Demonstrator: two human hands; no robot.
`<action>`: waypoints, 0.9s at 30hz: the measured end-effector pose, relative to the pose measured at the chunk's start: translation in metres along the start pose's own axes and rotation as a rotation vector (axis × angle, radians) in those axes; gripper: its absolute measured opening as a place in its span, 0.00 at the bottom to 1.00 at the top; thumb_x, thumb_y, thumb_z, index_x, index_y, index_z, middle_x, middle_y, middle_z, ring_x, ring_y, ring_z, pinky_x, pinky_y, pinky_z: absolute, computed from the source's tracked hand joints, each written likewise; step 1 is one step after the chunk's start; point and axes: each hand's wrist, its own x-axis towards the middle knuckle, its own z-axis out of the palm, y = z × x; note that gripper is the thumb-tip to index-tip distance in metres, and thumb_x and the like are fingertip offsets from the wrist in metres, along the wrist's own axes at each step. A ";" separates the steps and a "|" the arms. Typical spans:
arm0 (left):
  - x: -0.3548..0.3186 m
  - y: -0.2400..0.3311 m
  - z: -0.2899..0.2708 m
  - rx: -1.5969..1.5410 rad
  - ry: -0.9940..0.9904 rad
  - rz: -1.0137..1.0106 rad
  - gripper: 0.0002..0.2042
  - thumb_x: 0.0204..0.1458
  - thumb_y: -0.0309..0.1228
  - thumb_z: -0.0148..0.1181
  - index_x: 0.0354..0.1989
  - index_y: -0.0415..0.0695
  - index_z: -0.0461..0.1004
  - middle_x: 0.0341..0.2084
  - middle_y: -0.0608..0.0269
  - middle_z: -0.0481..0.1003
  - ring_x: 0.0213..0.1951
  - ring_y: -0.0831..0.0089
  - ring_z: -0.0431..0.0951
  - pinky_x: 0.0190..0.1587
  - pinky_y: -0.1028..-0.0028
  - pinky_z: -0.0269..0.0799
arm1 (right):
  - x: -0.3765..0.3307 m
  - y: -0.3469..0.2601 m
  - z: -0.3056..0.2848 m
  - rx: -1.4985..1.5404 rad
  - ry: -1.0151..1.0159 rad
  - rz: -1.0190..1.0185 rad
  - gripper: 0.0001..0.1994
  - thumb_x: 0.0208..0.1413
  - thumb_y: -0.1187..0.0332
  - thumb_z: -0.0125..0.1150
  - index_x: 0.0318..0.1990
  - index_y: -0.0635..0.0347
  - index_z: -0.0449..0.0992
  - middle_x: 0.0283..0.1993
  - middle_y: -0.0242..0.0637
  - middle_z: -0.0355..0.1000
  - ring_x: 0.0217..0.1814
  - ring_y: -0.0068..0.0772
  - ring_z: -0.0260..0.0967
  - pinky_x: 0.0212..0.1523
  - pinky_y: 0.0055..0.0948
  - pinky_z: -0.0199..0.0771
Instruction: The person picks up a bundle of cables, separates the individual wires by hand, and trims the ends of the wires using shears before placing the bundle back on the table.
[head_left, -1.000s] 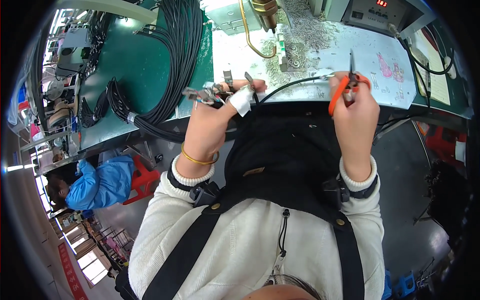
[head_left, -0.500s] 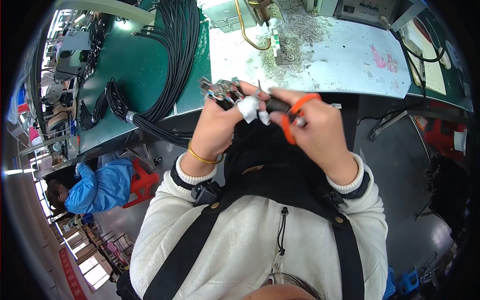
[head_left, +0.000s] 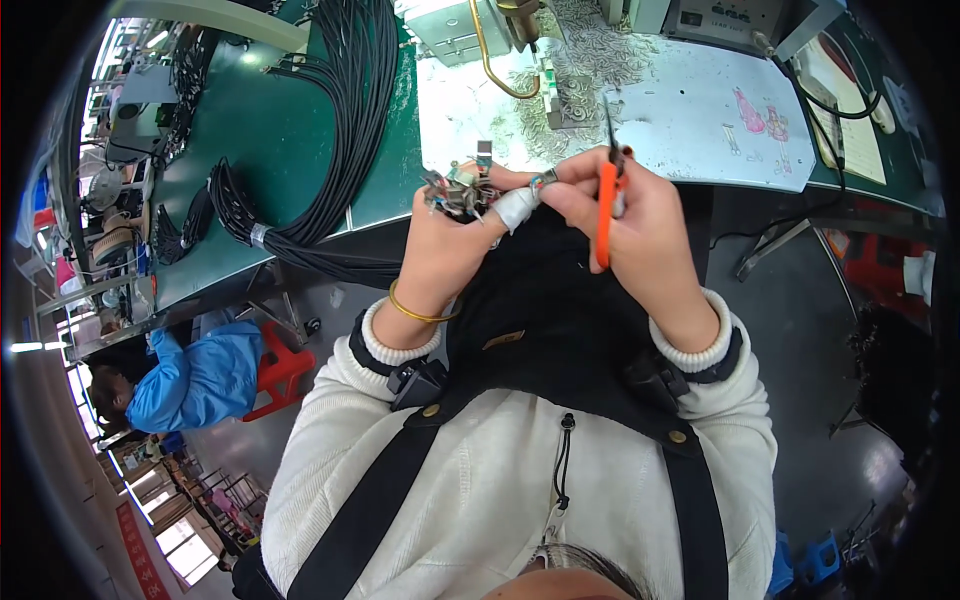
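Observation:
My left hand point(head_left: 440, 250), its thumb wrapped in white, is closed round a bunch of cable ends point(head_left: 462, 196) with small metal connectors and coloured wires. One wire end point(head_left: 543, 181) sticks out by the wrapped thumb, and the fingertips of my right hand point(head_left: 645, 225) pinch at it. Orange-handled scissors point(head_left: 606, 215) are held in the same right hand, lying against the palm with the dark blades pointing up and away from the wire. Both hands are close together above my black apron point(head_left: 540, 300), in front of the bench edge. Fingers hide much of the bunch.
Thick black cables point(head_left: 350, 120) curve over the green bench point(head_left: 250, 120) on the left. Ahead stands a bench machine point(head_left: 455, 40) beside many metal scraps point(head_left: 600, 65) on a white sheet point(head_left: 690, 130). A person in blue point(head_left: 210, 375) sits at lower left.
The scissors have swung from near the wires to upright in my right palm. My right fingertips now pinch the wire end. My left hand has shifted slightly right.

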 end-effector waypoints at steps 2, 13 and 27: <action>0.002 -0.003 0.002 0.185 0.008 0.172 0.06 0.41 0.21 0.59 0.30 0.37 0.73 0.25 0.64 0.72 0.28 0.81 0.69 0.32 0.82 0.65 | 0.005 0.000 0.002 0.136 -0.045 0.178 0.06 0.48 0.72 0.57 0.27 0.66 0.71 0.20 0.31 0.66 0.18 0.16 0.63 0.19 0.14 0.59; 0.001 -0.004 0.007 0.026 -0.011 0.285 0.04 0.42 0.18 0.56 0.27 0.37 0.70 0.24 0.65 0.71 0.29 0.80 0.70 0.33 0.82 0.65 | 0.012 0.003 -0.003 0.516 -0.344 0.576 0.08 0.50 0.69 0.55 0.26 0.64 0.68 0.20 0.31 0.65 0.12 0.15 0.58 0.16 0.15 0.56; 0.005 0.016 -0.001 -0.342 -0.103 -0.396 0.06 0.40 0.20 0.58 0.28 0.39 0.69 0.20 0.69 0.68 0.16 0.87 0.62 0.14 0.85 0.51 | 0.016 0.008 -0.012 -0.833 -0.043 -0.777 0.10 0.37 0.74 0.61 0.30 0.56 0.71 0.18 0.27 0.65 0.16 0.26 0.62 0.14 0.20 0.58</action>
